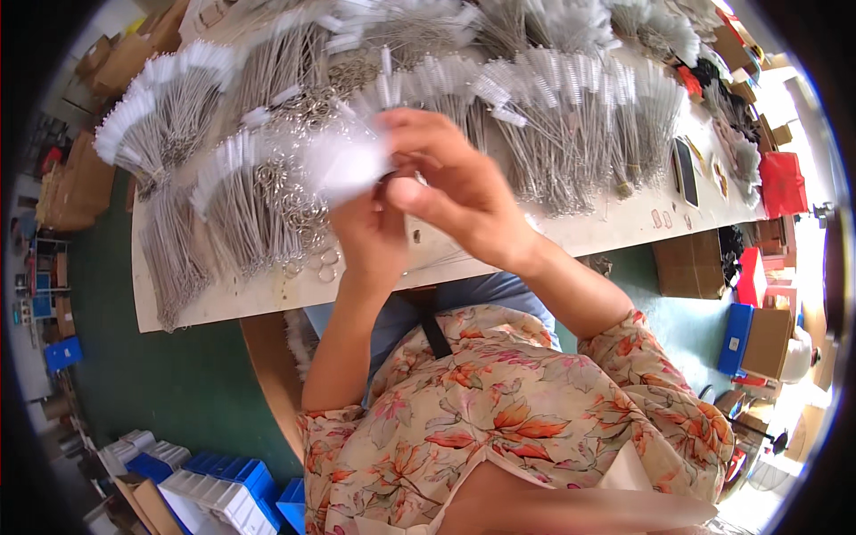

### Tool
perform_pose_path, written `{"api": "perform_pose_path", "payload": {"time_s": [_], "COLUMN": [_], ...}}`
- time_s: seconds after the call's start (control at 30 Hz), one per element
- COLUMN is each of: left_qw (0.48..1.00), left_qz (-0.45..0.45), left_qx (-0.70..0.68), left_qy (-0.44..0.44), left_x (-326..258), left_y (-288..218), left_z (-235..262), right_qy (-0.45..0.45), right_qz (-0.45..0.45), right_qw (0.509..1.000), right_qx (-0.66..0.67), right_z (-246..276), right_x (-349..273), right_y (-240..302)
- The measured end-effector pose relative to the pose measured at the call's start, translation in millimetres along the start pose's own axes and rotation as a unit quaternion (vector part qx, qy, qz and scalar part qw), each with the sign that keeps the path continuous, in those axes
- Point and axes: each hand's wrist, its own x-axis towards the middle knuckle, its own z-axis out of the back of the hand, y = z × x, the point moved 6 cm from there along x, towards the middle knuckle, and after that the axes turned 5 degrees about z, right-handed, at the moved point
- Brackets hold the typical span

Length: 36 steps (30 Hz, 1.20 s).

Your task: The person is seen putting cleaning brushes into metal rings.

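Note:
Both my hands are raised together over the near part of the table, blurred by motion. My left hand point(367, 239) is closed round what looks like a bundle of thin wire brushes, whose white bristle heads point(346, 165) show as a pale blur above the fist. Against it, my right hand point(464, 196) has its thumb and fingers curled in a pinch. Between the two hands shows a small dark bit point(389, 177), too smeared to name. Behind them lie many wire-handled brushes point(562, 116) with white bristle ends, sorted in bundles.
A heap of shiny wire loops point(299, 192) lies left of my hands, with loose metal rings point(323, 265) near the front edge of the table point(571, 239). A dark phone point(685, 171) lies at the right. Cardboard boxes point(691, 265) and blue and white bins point(218, 490) stand around.

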Motion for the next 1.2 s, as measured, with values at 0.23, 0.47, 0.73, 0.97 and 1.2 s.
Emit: {"api": "perform_pose_path", "payload": {"time_s": [0.23,0.47,0.73,0.97,1.2], "left_qw": [0.996,0.983,0.881,0.974,0.972], "left_qz": [-0.078,-0.129,0.230,-0.011,0.007], "left_qx": [0.019,0.128,-0.307,-0.028,0.087], "left_qy": [0.027,0.014,0.278,0.225,0.220], "left_x": [-31.0,-25.1,-26.1,-20.9,-53.2], "left_y": [-26.2,-40.0,-37.9,-42.7,-36.0], "left_z": [13.0,47.3,22.5,50.4,33.8], "right_qy": [-0.098,-0.066,0.177,0.196,0.189], "right_qz": [-0.274,-0.280,-0.263,-0.374,-0.337], "right_qw": [0.911,0.893,0.948,0.905,0.888], "right_qx": [0.293,0.347,-0.001,0.052,-0.249], "right_z": [-5.9,9.1,-32.1,-20.7,75.0], "right_x": [-40.1,-33.7,-38.5,-51.4,-93.7], "right_y": [-60.1,-31.5,-6.9,-2.8,-0.8]}}
